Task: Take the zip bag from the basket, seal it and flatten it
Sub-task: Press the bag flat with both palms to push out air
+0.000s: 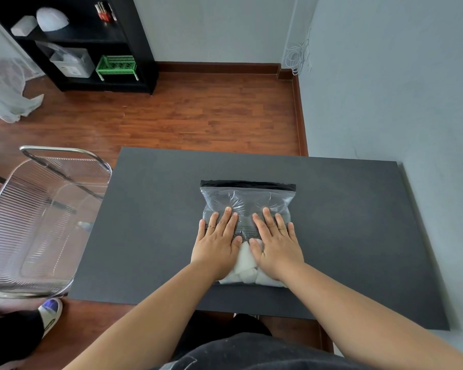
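Fingers (226, 218) of both hands straight, pressing zip bag (247, 198), no legible writing

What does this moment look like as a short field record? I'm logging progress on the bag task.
surface: dark table
zip bag: flat on the table, dark zip strip at the far edge, white contents at the near end
left hand: flat, fingers straight, pressing the bag
right hand: flat, pressing the bag beside the left
wire basket: left of the table

Your zip bag (247, 201): clear glossy crinkled plastic. Your counter (345, 222): matt dark, smooth. Your basket (38, 217): shiny metal wire.
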A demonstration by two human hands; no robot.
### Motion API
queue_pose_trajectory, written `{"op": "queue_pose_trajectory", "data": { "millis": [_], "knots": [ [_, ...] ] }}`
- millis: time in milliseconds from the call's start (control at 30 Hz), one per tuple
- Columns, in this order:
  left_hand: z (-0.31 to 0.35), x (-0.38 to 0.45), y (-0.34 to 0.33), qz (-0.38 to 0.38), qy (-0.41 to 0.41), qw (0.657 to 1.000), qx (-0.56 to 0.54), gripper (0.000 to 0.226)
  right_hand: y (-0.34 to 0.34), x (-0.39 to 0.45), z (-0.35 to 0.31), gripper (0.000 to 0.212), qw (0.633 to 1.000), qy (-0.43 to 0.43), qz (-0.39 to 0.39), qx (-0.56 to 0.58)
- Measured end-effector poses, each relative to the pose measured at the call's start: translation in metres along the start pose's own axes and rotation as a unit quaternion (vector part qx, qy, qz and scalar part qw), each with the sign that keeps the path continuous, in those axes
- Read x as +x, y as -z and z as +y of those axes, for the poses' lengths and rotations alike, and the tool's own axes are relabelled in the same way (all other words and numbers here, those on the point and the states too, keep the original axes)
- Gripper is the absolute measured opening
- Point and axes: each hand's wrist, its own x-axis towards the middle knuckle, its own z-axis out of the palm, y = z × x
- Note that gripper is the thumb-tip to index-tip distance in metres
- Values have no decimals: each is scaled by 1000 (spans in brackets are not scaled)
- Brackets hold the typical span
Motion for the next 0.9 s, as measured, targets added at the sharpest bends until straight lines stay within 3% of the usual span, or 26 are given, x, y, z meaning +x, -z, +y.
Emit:
{"op": "queue_pose_trajectory", "data": {
  "millis": [400,733,800,900],
  "knots": [
    [-1,0,-2,6,3,1000,-5,62,1,0,-1,72,1000,-3,-2,0],
    [-3,4,13,-32,0,999,-10,67,15,0,1,64,998,-5,-45,37],
    [-2,5,19,-12,5,1000,-8,68,21,-1,-5,61,997,-10,-4,73],
    [3,13,28,59,0,998,-12,62,31,5,-19,59,984,-4,122,127]
  ]
}}
